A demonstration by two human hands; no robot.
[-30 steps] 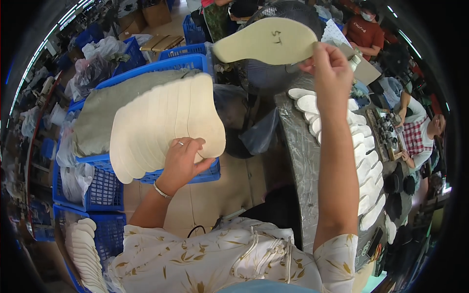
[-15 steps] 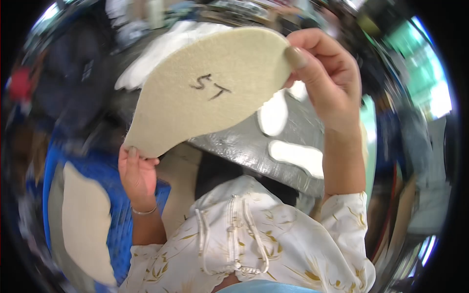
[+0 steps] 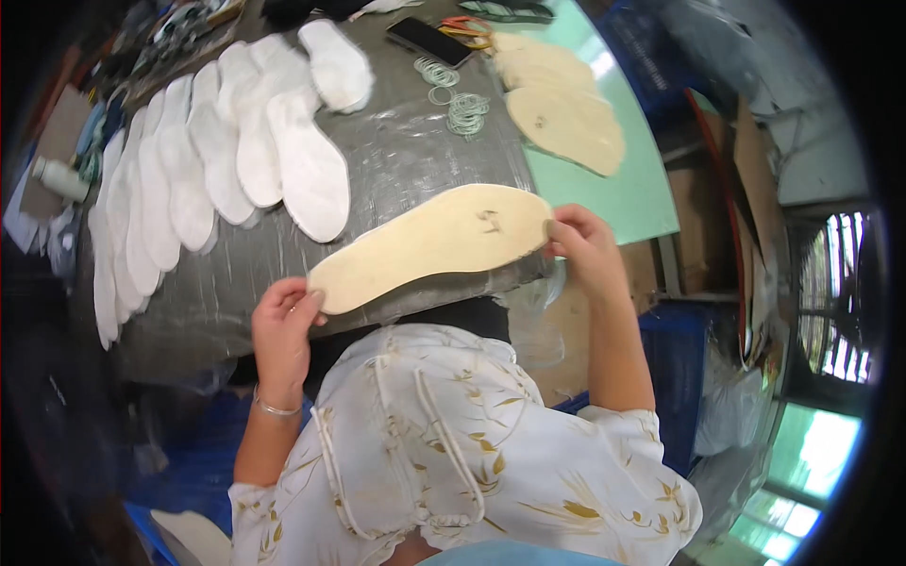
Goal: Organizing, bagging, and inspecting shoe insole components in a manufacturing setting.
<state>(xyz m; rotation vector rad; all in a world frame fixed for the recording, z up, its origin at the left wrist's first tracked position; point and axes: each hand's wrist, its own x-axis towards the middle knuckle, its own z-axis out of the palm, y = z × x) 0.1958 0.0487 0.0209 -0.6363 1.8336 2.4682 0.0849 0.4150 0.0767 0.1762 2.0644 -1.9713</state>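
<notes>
I hold a long beige shoe insole (image 3: 429, 245) flat across the near edge of a grey wrapped table (image 3: 406, 160). My left hand (image 3: 283, 325) grips its narrow heel end at the left. My right hand (image 3: 585, 245) pinches the wider toe end at the right. A small dark mark sits near the toe end of the insole.
Several white insoles (image 3: 217, 151) lie overlapped in a row across the table's left and far side. Beige insoles (image 3: 562, 108) are stacked on a green surface (image 3: 642, 198) at the right. Wire rings (image 3: 458, 99) and a dark phone (image 3: 429, 40) lie farther back. Blue crates (image 3: 675, 363) stand below right.
My view has swung from the blue crates to the grey table. The insole has come down from in front of my face to the table edge, and my left hand now grips its heel end.
</notes>
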